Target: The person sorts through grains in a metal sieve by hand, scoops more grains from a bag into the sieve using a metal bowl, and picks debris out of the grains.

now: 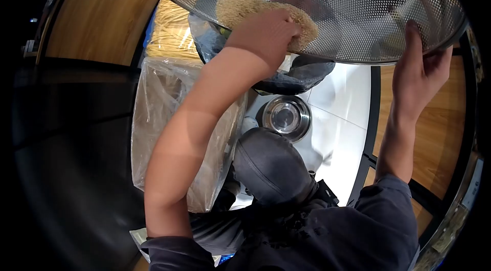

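Observation:
A wide round metal sieve (365,30) with a perforated wall fills the top of the view, tilted toward me. My right hand (417,74) grips its near right rim, thumb on the inner side and fingers outside. Inside lies a heap of small pale tan grains (240,7), too fine to name. My left hand (268,35) reaches over the near rim into this heap. Its fingers are curled in among the grains, and the fingertips are partly hidden.
Below the sieve is a black plastic bag (299,76). To the left stand a clear plastic-lined box (163,117) and a pack of long yellow noodle-like strands (176,28). A steel bowl (286,117) rests on the white tiled floor (340,117) near my knee. Wood-panelled cabinets (427,122) flank both sides.

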Demonstrator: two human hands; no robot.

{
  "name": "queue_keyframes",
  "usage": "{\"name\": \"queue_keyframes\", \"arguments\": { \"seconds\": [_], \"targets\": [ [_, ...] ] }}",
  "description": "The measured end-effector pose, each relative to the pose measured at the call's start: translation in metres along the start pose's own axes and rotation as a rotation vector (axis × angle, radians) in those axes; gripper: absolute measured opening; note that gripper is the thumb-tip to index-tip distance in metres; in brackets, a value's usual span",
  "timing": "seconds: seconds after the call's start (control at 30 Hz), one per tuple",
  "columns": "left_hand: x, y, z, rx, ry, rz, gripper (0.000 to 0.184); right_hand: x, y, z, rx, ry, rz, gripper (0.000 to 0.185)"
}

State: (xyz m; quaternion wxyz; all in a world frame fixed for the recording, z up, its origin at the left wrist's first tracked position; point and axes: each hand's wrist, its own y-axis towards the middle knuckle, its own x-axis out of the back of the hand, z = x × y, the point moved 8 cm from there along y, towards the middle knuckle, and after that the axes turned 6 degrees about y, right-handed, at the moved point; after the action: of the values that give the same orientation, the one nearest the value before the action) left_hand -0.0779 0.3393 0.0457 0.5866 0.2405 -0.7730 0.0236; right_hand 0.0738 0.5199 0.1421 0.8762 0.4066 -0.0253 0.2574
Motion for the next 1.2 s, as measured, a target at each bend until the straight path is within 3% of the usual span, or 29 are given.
{"name": "queue_keyframes", "arguments": {
  "seconds": [0.2, 0.27, 0.57, 1.2],
  "targets": [
    [-0.008, 0.001, 0.015, 0.107, 0.085, 0.07, 0.02, -0.006, 0.001, 0.007, 0.05, 0.021, -0.019, 0.022],
    [0.0, 0.004, 0.013, 0.057, 0.039, -0.084, 0.017, -0.007, 0.001, 0.01, 0.058, 0.019, -0.027, 0.022],
    [-0.008, 0.011, 0.016, 0.003, 0.017, -0.249, 0.017, -0.006, 0.001, 0.01, 0.04, -0.006, -0.019, 0.019],
    [-0.006, 0.019, 0.009, 0.004, 0.064, -0.231, 0.012, -0.007, 0.002, 0.007, 0.05, 0.065, -0.013, 0.017]
  ]
}}
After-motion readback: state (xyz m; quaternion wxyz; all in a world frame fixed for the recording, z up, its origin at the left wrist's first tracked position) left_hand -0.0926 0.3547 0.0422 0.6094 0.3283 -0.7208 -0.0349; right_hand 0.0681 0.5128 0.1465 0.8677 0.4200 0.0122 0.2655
